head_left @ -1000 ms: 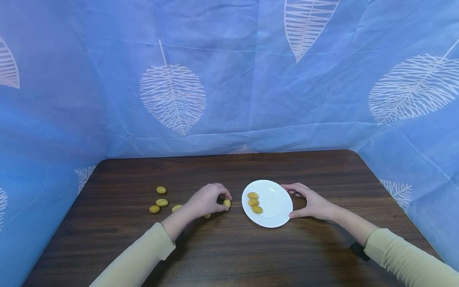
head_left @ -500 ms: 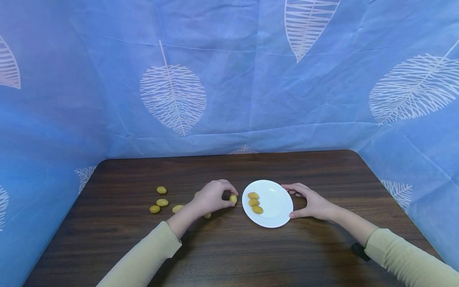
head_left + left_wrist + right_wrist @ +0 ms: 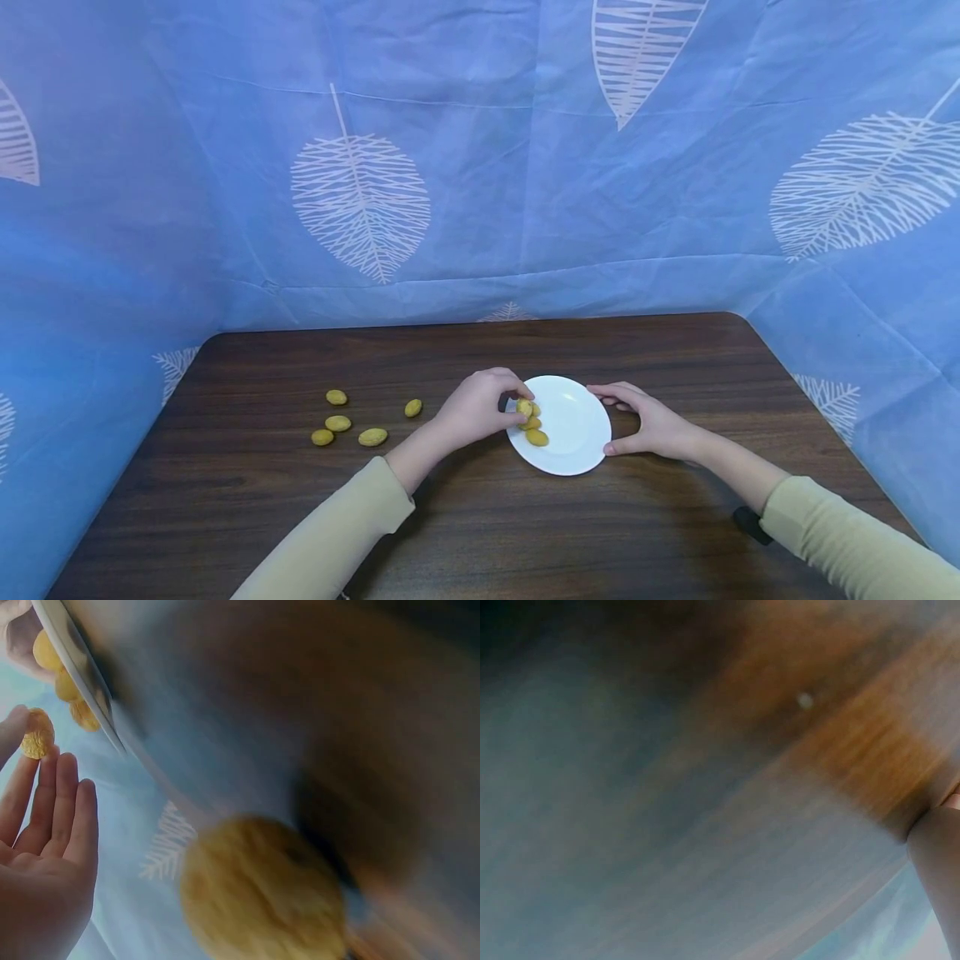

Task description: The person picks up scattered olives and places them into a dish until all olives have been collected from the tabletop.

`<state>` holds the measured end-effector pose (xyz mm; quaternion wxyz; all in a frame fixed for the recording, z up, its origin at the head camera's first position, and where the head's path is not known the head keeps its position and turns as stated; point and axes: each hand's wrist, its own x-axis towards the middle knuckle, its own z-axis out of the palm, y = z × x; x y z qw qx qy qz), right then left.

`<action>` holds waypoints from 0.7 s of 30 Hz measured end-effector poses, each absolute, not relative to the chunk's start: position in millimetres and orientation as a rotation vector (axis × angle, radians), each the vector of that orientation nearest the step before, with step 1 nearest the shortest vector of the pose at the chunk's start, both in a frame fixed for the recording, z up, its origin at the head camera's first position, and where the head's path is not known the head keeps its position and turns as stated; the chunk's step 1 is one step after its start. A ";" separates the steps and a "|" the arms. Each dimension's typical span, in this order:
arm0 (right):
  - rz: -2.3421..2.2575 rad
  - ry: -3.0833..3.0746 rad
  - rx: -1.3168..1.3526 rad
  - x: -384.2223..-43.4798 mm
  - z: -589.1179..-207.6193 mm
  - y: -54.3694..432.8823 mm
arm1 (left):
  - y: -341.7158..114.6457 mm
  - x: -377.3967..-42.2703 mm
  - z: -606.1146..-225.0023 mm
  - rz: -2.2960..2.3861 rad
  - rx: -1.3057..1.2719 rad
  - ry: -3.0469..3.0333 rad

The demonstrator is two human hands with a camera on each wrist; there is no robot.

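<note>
The left hand (image 3: 477,407) pinched a yellow piece (image 3: 524,407) near the plate (image 3: 576,425)'s left edge; the right hand (image 3: 656,425), spread, touched its right edge.

- Facing me, a blue cloth (image 3: 487,192) hangs like a wall, creased across and down.
- White leaf prints (image 3: 362,204) with fine ribs are scattered over it.
- My table (image 3: 585,533) has dark brown wood grain and rounded far corners.
- Blue fabric also flanks me left and right.
- Upper left, the blue dims toward violet.
</note>
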<state>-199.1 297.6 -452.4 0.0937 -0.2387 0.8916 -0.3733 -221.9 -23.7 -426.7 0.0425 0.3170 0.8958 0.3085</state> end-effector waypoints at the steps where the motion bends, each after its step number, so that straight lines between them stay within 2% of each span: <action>1: -1.106 2.646 -0.710 -199.1 -452.1 297.4 | -21.1 -221.9 -426.5 0.948 0.971 2.734; 21: -1.134 2.630 -0.747 -199.6 -453.1 298.5 | 12.8 -223.5 -428.9 0.656 1.153 2.687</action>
